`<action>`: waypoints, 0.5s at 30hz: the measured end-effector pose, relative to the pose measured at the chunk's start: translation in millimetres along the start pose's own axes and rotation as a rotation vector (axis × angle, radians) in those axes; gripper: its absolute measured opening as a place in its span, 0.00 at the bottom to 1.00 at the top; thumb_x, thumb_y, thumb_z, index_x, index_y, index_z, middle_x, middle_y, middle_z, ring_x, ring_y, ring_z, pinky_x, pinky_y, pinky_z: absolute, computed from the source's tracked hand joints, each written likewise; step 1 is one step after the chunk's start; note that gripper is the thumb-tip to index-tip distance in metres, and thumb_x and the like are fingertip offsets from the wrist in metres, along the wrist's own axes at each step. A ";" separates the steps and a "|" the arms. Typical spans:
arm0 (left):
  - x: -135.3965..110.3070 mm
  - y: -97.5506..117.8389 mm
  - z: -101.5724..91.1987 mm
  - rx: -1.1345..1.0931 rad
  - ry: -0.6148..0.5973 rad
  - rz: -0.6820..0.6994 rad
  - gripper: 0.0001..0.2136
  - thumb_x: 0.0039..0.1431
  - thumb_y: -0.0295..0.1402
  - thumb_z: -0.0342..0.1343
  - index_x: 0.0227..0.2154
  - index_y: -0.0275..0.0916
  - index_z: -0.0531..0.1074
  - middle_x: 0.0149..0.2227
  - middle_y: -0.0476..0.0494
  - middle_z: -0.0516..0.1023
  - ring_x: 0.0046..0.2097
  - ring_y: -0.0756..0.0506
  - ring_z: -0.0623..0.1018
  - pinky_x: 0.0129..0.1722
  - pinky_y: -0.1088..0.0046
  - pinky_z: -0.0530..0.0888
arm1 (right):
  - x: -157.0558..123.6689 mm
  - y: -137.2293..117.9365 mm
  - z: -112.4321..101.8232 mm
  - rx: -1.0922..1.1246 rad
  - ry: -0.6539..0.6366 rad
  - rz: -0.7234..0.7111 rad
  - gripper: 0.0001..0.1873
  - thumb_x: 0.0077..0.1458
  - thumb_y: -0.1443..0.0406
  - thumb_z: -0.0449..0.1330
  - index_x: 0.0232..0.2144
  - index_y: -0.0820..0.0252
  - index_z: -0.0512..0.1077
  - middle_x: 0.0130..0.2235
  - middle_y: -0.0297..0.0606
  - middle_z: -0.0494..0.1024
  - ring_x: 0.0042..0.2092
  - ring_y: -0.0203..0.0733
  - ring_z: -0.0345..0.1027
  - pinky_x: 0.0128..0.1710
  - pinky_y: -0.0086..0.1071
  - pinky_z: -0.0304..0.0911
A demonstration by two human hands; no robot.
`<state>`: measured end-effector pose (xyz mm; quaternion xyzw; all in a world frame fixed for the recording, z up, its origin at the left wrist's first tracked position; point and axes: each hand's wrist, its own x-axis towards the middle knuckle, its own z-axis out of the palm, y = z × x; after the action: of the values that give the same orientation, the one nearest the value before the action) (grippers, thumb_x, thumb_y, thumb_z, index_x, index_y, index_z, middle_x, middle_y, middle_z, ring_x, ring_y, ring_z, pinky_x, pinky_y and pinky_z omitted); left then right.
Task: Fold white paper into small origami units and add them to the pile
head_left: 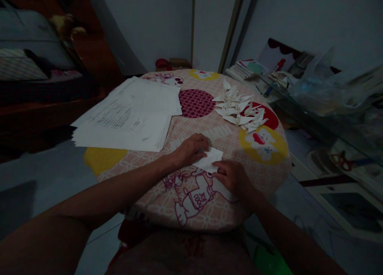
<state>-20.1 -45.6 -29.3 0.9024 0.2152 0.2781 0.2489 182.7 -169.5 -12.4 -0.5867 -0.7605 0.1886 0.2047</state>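
A small white piece of paper (pixel 209 158) with straight edges lies at the near middle of the table, between my two hands. My left hand (pixel 191 149) has its fingers curled over the paper's left side. On the right, my right hand (pixel 232 177) pinches the paper's edge between thumb and fingers. Both hands stay low over the tablecloth. Beyond them, to the right, several folded white paper cranes (pixel 236 105) sit grouped together. To the left is a thick stack of printed sheets (pixel 134 115), its edges uneven.
The round table wears a patterned pink tablecloth (pixel 191 127). Along the right stands a glass shelf (pixel 311 115) bearing a plastic bag (pixel 320 87) and a pile of papers (pixel 243 69). Orange-handled scissors (pixel 342 161) rest lower down. A wooden bench (pixel 95 55) with bags is at left.
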 end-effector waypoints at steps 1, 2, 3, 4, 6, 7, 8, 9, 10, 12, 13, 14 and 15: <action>-2.7 1.6 -1.8 -0.006 -0.028 0.008 0.02 0.60 0.27 0.60 0.34 0.38 0.76 0.42 0.40 0.78 0.47 0.42 0.76 0.49 0.64 0.73 | 0.2 -1.2 -2.1 -0.062 -0.021 -0.033 0.11 0.55 0.67 0.66 0.42 0.59 0.81 0.36 0.42 0.83 0.35 0.44 0.75 0.37 0.35 0.67; -5.4 3.4 -3.7 -0.022 -0.056 0.021 0.03 0.61 0.27 0.58 0.33 0.38 0.76 0.40 0.41 0.78 0.45 0.44 0.77 0.47 0.67 0.73 | 0.7 -2.9 -4.6 -0.124 -0.042 -0.064 0.09 0.57 0.67 0.65 0.41 0.59 0.81 0.37 0.43 0.83 0.37 0.45 0.75 0.38 0.35 0.66; -8.0 5.3 -5.6 -0.040 -0.074 0.037 0.05 0.63 0.27 0.56 0.33 0.38 0.77 0.38 0.42 0.78 0.44 0.45 0.77 0.46 0.69 0.73 | 1.5 -5.0 -7.1 -0.187 -0.067 -0.092 0.07 0.58 0.66 0.64 0.39 0.59 0.81 0.37 0.44 0.82 0.38 0.46 0.75 0.38 0.35 0.65; -10.4 7.2 -7.6 -0.054 -0.082 0.052 0.07 0.63 0.26 0.55 0.33 0.38 0.77 0.37 0.42 0.79 0.43 0.45 0.78 0.45 0.70 0.73 | 2.8 -7.4 -9.8 -0.249 -0.092 -0.115 0.06 0.59 0.66 0.63 0.37 0.59 0.81 0.36 0.44 0.81 0.38 0.45 0.74 0.37 0.34 0.64; -14.8 10.9 -10.9 -0.062 -0.078 0.077 0.08 0.64 0.26 0.54 0.33 0.38 0.78 0.37 0.43 0.80 0.42 0.46 0.78 0.44 0.71 0.74 | 6.4 -12.0 -14.9 -0.354 -0.129 -0.154 0.08 0.61 0.65 0.62 0.32 0.59 0.80 0.34 0.43 0.79 0.35 0.44 0.72 0.33 0.34 0.60; -17.0 12.5 -12.1 -0.059 -0.080 0.086 0.08 0.64 0.26 0.54 0.33 0.38 0.78 0.37 0.43 0.81 0.42 0.46 0.78 0.44 0.71 0.74 | 8.7 -13.9 -17.2 -0.390 -0.136 -0.171 0.10 0.62 0.65 0.61 0.30 0.60 0.80 0.33 0.43 0.78 0.34 0.43 0.71 0.32 0.33 0.59; -19.2 13.8 -12.9 -0.052 -0.086 0.090 0.08 0.64 0.26 0.54 0.34 0.38 0.79 0.38 0.43 0.81 0.42 0.46 0.79 0.44 0.71 0.74 | 11.1 -15.3 -19.2 -0.418 -0.136 -0.186 0.11 0.62 0.65 0.60 0.28 0.60 0.79 0.32 0.43 0.78 0.33 0.43 0.69 0.32 0.33 0.57; -21.4 14.6 -13.2 -0.042 -0.090 0.094 0.08 0.64 0.26 0.55 0.34 0.38 0.79 0.39 0.42 0.82 0.42 0.46 0.79 0.44 0.71 0.74 | 13.8 -16.1 -21.0 -0.437 -0.129 -0.201 0.12 0.62 0.66 0.60 0.27 0.60 0.78 0.32 0.43 0.77 0.33 0.43 0.68 0.32 0.34 0.56; -23.8 15.0 -13.0 -0.031 -0.095 0.096 0.08 0.64 0.26 0.55 0.34 0.38 0.80 0.40 0.42 0.82 0.43 0.46 0.79 0.44 0.71 0.75 | 16.5 -16.0 -22.4 -0.449 -0.118 -0.220 0.12 0.62 0.67 0.60 0.26 0.61 0.78 0.32 0.44 0.77 0.34 0.43 0.68 0.32 0.34 0.56; -28.5 14.7 -11.6 -0.012 -0.095 0.105 0.08 0.64 0.27 0.55 0.36 0.38 0.80 0.42 0.40 0.82 0.44 0.45 0.80 0.45 0.70 0.75 | 22.4 -13.1 -24.2 -0.431 -0.115 -0.288 0.11 0.60 0.69 0.61 0.26 0.61 0.78 0.33 0.44 0.78 0.36 0.45 0.68 0.35 0.35 0.58; -30.6 14.3 -10.8 -0.007 -0.091 0.111 0.09 0.65 0.27 0.55 0.36 0.37 0.80 0.43 0.39 0.82 0.45 0.45 0.80 0.46 0.69 0.76 | 25.5 -10.3 -24.5 -0.398 -0.123 -0.331 0.10 0.59 0.70 0.62 0.26 0.61 0.78 0.33 0.44 0.78 0.37 0.45 0.68 0.37 0.36 0.59; -32.3 13.9 -10.1 -0.007 -0.086 0.115 0.09 0.65 0.28 0.55 0.37 0.37 0.80 0.44 0.38 0.82 0.45 0.44 0.80 0.47 0.69 0.76 | 28.8 -6.9 -24.3 -0.347 -0.140 -0.373 0.09 0.58 0.70 0.62 0.26 0.61 0.78 0.33 0.44 0.79 0.38 0.45 0.69 0.39 0.36 0.60; -33.4 13.8 -9.8 -0.013 -0.085 0.112 0.08 0.65 0.28 0.55 0.38 0.36 0.80 0.45 0.37 0.82 0.46 0.44 0.80 0.47 0.68 0.76 | 32.1 -2.9 -23.6 -0.282 -0.152 -0.400 0.09 0.58 0.71 0.62 0.26 0.61 0.78 0.33 0.42 0.79 0.38 0.45 0.69 0.40 0.36 0.61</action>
<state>-47.8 -70.7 -27.5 0.9224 0.1518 0.2545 0.2478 185.6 -137.9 11.9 -0.4314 -0.8934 0.0798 0.0962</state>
